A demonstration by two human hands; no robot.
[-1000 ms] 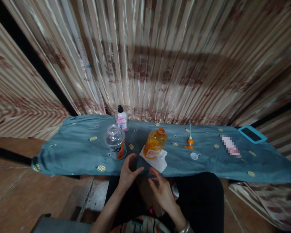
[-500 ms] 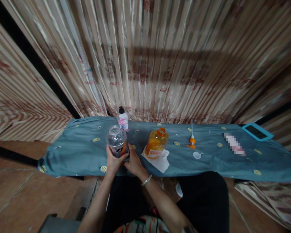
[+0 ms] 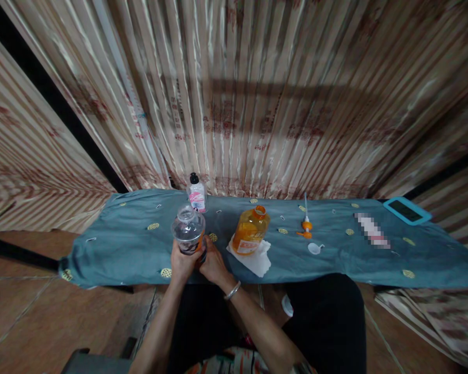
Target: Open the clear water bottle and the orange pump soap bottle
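Observation:
A clear, wide plastic bottle point(image 3: 187, 231) with an open neck and an orange and black label stands upright between my hands, near the front of the cloth. My left hand point(image 3: 184, 264) is wrapped round its near left side. On the lower right side, my right hand point(image 3: 212, 264) grips it with fingers closed. Right of them, an orange bottle point(image 3: 251, 231) without its top sits slightly tilted on a white tissue point(image 3: 259, 262). It holds orange liquid. An orange pump head with a clear tube point(image 3: 306, 226) lies farther right, with a small white funnel point(image 3: 314, 249) in front of it.
Behind my hands stands a clear bottle with a black cap and pink label point(image 3: 197, 197). A blue-framed device point(image 3: 407, 211) and a pixelated item point(image 3: 372, 231) lie at the right on the teal cloth point(image 3: 120, 249). A pleated curtain point(image 3: 234, 104) hangs behind.
My right hand has closed more tightly round the bottle's lower side. The bottle has shifted very slightly; the other things stay in place while the view moves a little.

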